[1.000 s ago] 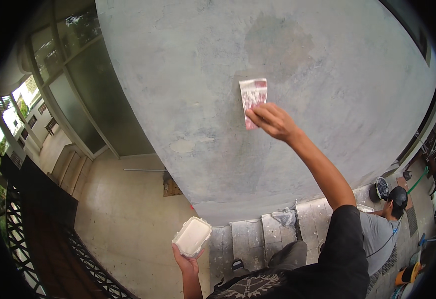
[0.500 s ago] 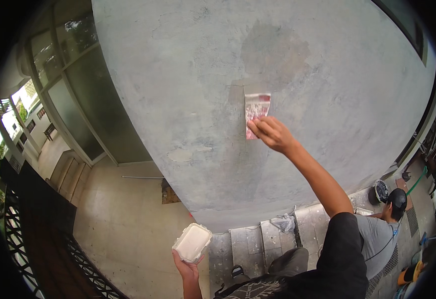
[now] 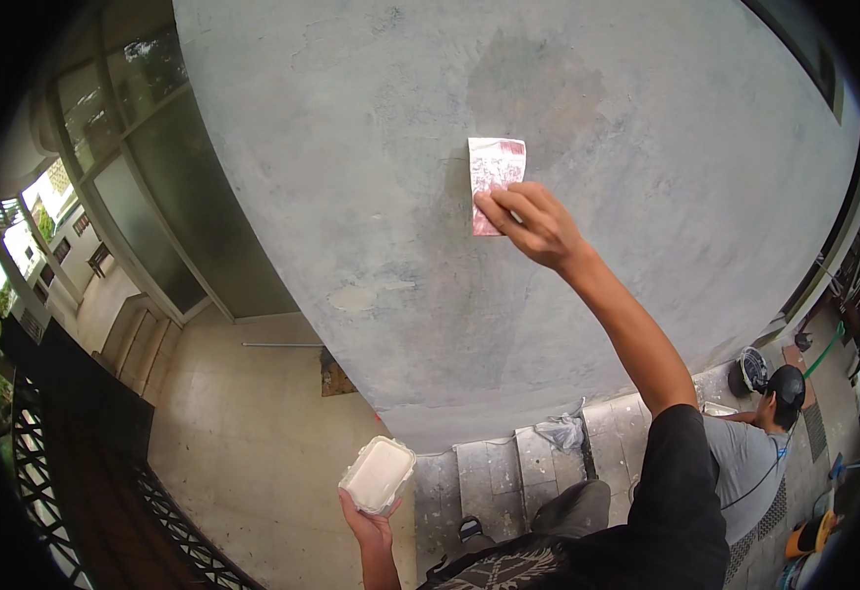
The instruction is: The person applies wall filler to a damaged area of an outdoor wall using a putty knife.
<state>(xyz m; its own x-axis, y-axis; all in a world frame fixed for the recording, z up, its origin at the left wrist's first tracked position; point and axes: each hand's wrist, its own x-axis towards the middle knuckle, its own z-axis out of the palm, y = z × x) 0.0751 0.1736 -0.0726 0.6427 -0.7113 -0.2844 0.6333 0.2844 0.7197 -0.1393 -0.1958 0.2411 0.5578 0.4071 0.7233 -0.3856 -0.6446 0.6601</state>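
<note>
My right hand (image 3: pixel 538 224) grips the lower part of a flat rectangular putty scraper (image 3: pixel 498 160), red and smeared with white. The scraper's upper edge lies at the grey wall (image 3: pixel 351 177), just below a darker patch (image 3: pixel 533 93); whether it touches cannot be told. Low in front of me, my left hand (image 3: pixel 371 526) supports a small whitish rectangular tub (image 3: pixel 379 475) from below. Its inside looks smooth and cream-coloured, and its rim is crusted.
Steps (image 3: pixel 489 487) run along the wall's foot, with a crumpled plastic bag (image 3: pixel 560 433) on them. At right, a person in a grey shirt (image 3: pixel 749 472) crouches near a black bucket (image 3: pixel 748 371). A dark railing (image 3: pixel 169 516) stands at left.
My right hand and the scraper have moved up the wall and slightly left. The left hand and tub stay almost in place. The person at right has shifted slightly.
</note>
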